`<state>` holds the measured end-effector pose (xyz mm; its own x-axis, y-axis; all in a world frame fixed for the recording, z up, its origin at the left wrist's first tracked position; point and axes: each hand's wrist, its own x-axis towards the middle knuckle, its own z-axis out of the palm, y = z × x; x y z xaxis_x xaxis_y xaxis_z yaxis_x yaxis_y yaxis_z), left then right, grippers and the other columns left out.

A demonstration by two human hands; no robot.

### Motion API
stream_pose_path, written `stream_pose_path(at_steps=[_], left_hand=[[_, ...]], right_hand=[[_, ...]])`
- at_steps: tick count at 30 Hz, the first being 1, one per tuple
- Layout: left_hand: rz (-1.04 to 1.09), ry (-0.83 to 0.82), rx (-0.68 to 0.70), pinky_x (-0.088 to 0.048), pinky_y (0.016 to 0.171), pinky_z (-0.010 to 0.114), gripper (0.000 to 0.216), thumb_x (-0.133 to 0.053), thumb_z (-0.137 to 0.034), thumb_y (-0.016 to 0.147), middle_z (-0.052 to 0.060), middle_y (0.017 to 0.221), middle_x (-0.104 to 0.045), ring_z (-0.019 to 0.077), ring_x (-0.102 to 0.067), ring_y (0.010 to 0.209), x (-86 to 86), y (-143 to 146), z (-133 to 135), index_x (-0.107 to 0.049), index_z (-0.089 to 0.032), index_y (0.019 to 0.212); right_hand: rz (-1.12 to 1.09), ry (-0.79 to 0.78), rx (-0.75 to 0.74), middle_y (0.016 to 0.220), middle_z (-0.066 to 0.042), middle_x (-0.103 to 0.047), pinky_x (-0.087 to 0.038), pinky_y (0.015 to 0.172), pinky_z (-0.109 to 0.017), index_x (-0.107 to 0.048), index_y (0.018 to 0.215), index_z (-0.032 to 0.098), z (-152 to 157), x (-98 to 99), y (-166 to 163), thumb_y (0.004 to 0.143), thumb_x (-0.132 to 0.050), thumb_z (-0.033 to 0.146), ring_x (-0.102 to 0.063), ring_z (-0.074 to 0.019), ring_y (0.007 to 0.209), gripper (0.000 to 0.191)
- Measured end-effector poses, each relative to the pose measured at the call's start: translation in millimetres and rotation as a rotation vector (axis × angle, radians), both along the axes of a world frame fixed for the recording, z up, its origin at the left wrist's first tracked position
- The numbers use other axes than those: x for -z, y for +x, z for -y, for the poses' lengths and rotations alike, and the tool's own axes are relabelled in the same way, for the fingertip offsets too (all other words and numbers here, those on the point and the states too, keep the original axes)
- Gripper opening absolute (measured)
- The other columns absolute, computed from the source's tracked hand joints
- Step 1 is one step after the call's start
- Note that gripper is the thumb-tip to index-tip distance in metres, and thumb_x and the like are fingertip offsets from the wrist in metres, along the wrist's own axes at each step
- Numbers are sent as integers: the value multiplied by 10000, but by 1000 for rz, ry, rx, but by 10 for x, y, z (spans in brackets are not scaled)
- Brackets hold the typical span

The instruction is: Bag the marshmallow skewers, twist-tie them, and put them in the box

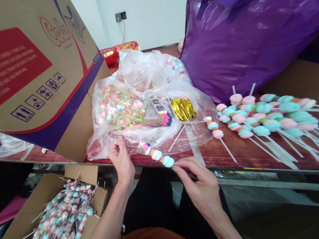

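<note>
A marshmallow stick (156, 154) with blue, pink and white pieces slants between my two hands, just over the table's front edge. Clear printed plastic wrapper (133, 142) covers its upper end, and my left hand (122, 160) is closed on the far end of that wrapper. At the lower end, the thumb and fingers of my right hand (199, 183) pinch the stick just below the last blue marshmallow. Beyond my hands lie a fan of flat wrappers (157, 116) with pink and blue ends, gold twist ties (183, 109) and a heap of small candies (122, 105) on clear plastic.
Several unwrapped marshmallow sticks (261, 115) lie on the red table (209, 156) at right, before a purple bag (243, 36). A tall carton (73, 119) stands at left. Below it, an open box (21, 212) holds many wrapped sticks. A red basket (110, 57) sits behind.
</note>
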<state>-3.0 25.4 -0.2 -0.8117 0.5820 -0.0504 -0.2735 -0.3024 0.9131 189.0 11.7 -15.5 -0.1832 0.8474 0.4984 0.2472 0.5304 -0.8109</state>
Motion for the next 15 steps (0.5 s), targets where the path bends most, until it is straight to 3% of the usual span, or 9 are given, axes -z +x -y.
stream_pose_path(at_steps=[9,15], left_hand=[[109,8,288,-487,544,177,433,-801,-537,703,-66,639,-574,56,-534,492,-130,59,44,-562,-183,777],[132,-36,453,-555,709,280,396,-838,-453,695,29,783,-714,183,-717,765,-178,123,100,-640,-163,878]], right_hand=[[18,92,36,850,-18,-628,-484,722,-262,-652,919,198,5,51,-36,915,-614,59,-606,-144,784,143],[90,201,69,853,-36,-617,-494,762,-265,-646,953,175,21,44,-133,918,-593,32,-613,-148,793,157]])
